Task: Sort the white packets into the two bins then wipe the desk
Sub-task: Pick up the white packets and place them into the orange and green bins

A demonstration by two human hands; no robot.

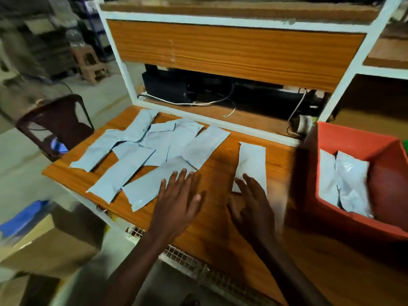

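Several white packets [152, 149] lie spread and overlapping on the left half of the wooden desk [216, 208]. One packet [251, 160] lies apart to the right of them. My left hand [178, 199] is open with fingers spread, its fingertips at the edge of the nearest packet [150, 186]. My right hand [251, 202] is open too, its fingers over the near end of the lone packet. A red bin [384, 168] stands at the desk's right end with white packets [346, 182] inside. The second bin shows only as a green sliver [405, 146] behind the red one.
A dark plastic chair [57, 124] stands left of the desk. A cardboard box [44, 241] with something blue on it sits on the floor at lower left. Black devices and cables [198, 89] fill the shelf behind the desk.
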